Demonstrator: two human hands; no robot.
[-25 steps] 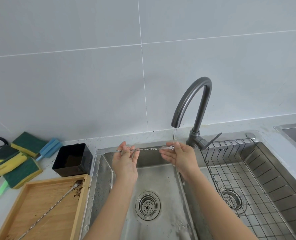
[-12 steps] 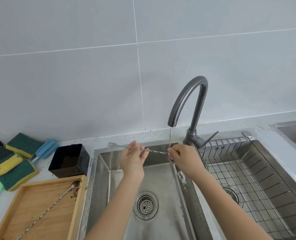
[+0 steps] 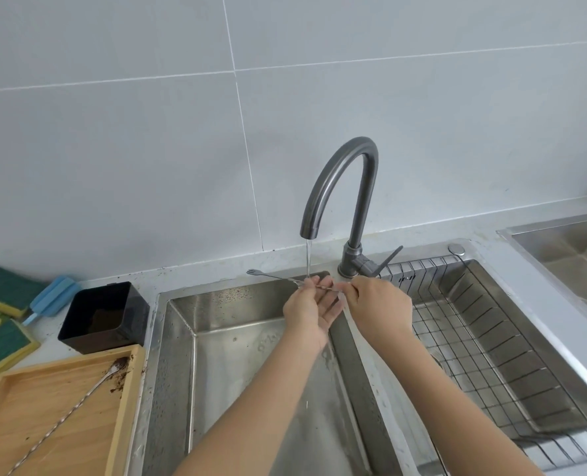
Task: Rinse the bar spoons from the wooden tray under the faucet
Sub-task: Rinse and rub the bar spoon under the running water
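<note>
I hold a thin twisted bar spoon (image 3: 272, 276) level under the dark curved faucet (image 3: 345, 187), where a thin stream of water falls onto it. Its small forked end sticks out to the left. My left hand (image 3: 311, 309) wraps loosely around the middle of the shaft, right under the stream. My right hand (image 3: 376, 305) pinches the shaft's right end. A second bar spoon (image 3: 79, 400) lies diagonally in the wooden tray (image 3: 132, 407) at the lower left, with brown grounds around its bowl.
The steel sink (image 3: 237, 372) has a left basin below my hands and a wire rack (image 3: 484, 359) in the right basin. A black square cup (image 3: 105, 316) stands left of the sink, with green-yellow sponges (image 3: 0, 338) and a blue brush (image 3: 50, 298) beyond.
The spoon has slid to the left, so its forked end now sticks out further. My left hand moved right along the shaft, under the stream and close to my right hand.
</note>
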